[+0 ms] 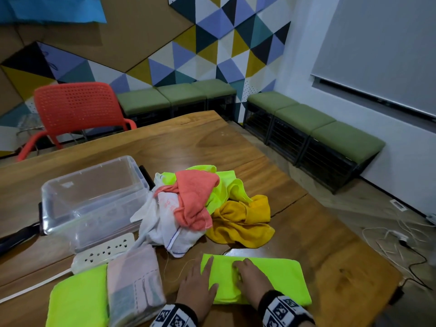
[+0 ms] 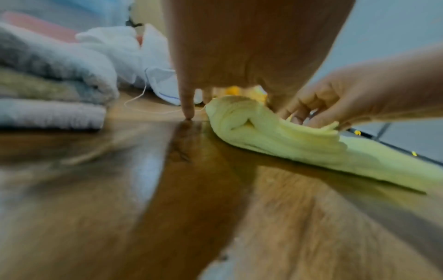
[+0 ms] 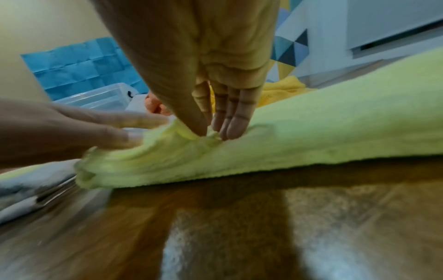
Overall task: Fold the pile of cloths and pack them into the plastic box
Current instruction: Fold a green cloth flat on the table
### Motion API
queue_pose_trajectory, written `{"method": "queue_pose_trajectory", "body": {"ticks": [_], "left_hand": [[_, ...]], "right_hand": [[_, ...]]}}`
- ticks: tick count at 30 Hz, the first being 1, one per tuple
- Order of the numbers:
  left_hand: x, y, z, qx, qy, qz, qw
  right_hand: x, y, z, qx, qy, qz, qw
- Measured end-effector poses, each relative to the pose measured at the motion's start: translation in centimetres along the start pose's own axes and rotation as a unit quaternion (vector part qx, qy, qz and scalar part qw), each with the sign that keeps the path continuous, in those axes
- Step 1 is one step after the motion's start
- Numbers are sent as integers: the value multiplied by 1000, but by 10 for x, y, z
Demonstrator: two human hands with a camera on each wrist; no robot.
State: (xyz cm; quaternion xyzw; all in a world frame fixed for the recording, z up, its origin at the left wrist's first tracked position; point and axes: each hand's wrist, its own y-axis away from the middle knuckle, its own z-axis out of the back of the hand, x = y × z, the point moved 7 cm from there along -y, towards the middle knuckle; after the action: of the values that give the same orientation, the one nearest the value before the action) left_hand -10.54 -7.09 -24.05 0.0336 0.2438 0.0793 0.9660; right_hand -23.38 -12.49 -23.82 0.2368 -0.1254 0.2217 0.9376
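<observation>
Pinching lime cloth (image 1: 271, 277) w/ right hand (image 1: 250, 272), long axis left-right.

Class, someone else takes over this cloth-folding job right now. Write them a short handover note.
Left hand: flat on the left end of the half-folded lime cloth.
Right hand: fingers pinching a crease near its middle.
Done: a lime cloth and a pale cloth lie folded at front left.
Left: finish this fold; fold the pile of white, coral, lime and mustard cloths; pack everything into the plastic box, which holds none yet.
</observation>
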Motion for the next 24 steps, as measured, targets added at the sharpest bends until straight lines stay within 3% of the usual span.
{"method": "queue_pose_trajectory", "body": {"ticks": [2,5,7,9,12,15,19,22,24], "left_hand": [[19,-2,5,-10,90,108,990],[28,-4,1,52,237,197,950],[26,-4,2,86,279,215,932],[24,-3,13,64,292,220,929],[29,1,41,4,256,239,937],[23,7,69,-38,265,218,939],[1,13,71,1,239,115,964],[-5,20,47,71,188,44,979],[3,21,41,49,156,70,984]], "right_hand": [[-2,-4,1,7,-4,-12,1000],[0,-12,0,20,12,-5,1000],[6,-14,4,18,20,-2,1000],[15,-16,6,20,-15,-2,1000],[38,-12,8,62,-193,1,979],[67,-1,2,139,-434,-10,890],[64,3,-5,170,-519,-80,833],[33,0,-2,111,-531,-117,832],[10,0,2,61,-514,-135,845]]}}
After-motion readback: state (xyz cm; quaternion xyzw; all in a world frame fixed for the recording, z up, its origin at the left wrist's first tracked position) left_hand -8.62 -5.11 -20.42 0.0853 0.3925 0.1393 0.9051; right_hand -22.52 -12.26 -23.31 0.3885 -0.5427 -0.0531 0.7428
